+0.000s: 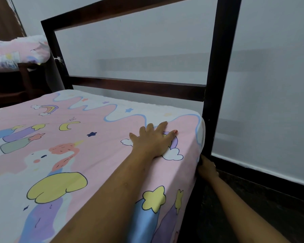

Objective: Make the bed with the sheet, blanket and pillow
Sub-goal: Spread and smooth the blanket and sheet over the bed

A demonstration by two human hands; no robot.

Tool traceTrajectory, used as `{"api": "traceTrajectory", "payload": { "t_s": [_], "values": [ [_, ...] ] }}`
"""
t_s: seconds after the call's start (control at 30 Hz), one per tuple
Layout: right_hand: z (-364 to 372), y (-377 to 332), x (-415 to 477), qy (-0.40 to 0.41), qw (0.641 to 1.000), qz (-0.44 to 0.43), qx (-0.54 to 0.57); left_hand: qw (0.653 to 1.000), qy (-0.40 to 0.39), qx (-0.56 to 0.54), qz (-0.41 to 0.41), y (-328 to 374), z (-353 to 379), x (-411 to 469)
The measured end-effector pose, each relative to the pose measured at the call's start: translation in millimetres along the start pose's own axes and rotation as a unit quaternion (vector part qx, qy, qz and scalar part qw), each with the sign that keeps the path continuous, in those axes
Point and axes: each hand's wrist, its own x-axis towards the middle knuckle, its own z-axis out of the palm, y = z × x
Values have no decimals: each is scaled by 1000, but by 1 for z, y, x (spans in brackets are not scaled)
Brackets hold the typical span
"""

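At far left what looks like the pillow waits off the bed, not yet placed. The sheet lies smooth over the bed. The left hand presses flat near its corner, fingers spread. The right hand reaches low at that corner, seemingly tucking. Its fingers are hidden, so I cannot tell their hold. I see no blanket.

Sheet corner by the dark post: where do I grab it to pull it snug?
Grip the sheet by its hanging edge, low at the corner, coming from the open side beside the post, where the right hand is. The cloth folds down over the mattress corner there, and the left hand presses the top flat.
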Motion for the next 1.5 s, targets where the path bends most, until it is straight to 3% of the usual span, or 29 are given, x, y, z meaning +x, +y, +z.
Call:
{"api": "traceTrajectory", "payload": {
  "t_s": [0.1, 0.23, 0.37, 0.5, 0.6, 0.67, 0.73, 0.8, 0.87, 0.97, 1.07, 1.1, 1.17, 1.27, 1.33, 1.4, 1.47, 1.5],
  "values": [
    [-14, -7, 9, -80, 996, -25, -36, 1000, 4, 6, 2, 0, 2, 0],
    [-39, -16, 13, -148, 987, 29, 53, 1000, 7, 14, 1, 1, 2, 2],
    [-38, -25, 16, -151, 972, 119, 137, 1000, 10, 19, 3, 1, 4, 2],
    [-25, -20, 19, -128, 962, 133, 203, 1000, 12, 15, 6, 0, 6, 5],
    [-14, -17, 16, -83, 970, 99, 205, 1000, 18, 5, 8, -2, 7, 5],
    [-16, -25, 2, -45, 986, 65, 146, 1000, 21, 6, 9, -2, 8, 6],
    [-31, -40, -16, 71, 991, -7, 115, 1000, 23, 11, 9, -1, 9, 5],
    [-59, -64, -40, 207, 955, -93, 191, 1000, 25, 4, 10, 1, 6, 3],
    [-84, -98, -68, 280, 914, -212, 205, 1000, 22, -6, 10, 2, 3, 1],
    [-92, -152, -116, 176, 903, -371, 127, 995, 18, -100, 8, 1, -14, -12],
    [-64, -178, -152, 3, 901, -430, -64, 955, -41, -292, -18, -18, -55, -41],
    [-52, -178, -157, -55, 888, -434, -143, 947, -59, -315, -25, -29, -69, -53],
    [-39, -172, -155, -121, 851, -435, -268, 964, -72, -252, -45, -56, -85, -81],
    [-58, -165, -116, -115, 847, -356, -377, 988, -92, -107, -61, -84, -90, -123],
    [-82, -162, -90, -86, 864, -234, -436, 992, -114, -18, -43, -87, -91, -152],
    [-100, -163, -75, -33, 877, -113, -466, 990, -136, -4, -39, -83, -91, -176],
    [-101, -178, -84, 8, 865, -95, -492, 988, -149, -10, -49, -82, -90, -195],
    [-89, -190, -94, 12, 865, -135, -483, 987, -151, -10, -58, -83, -89, -203]
  ]
}}
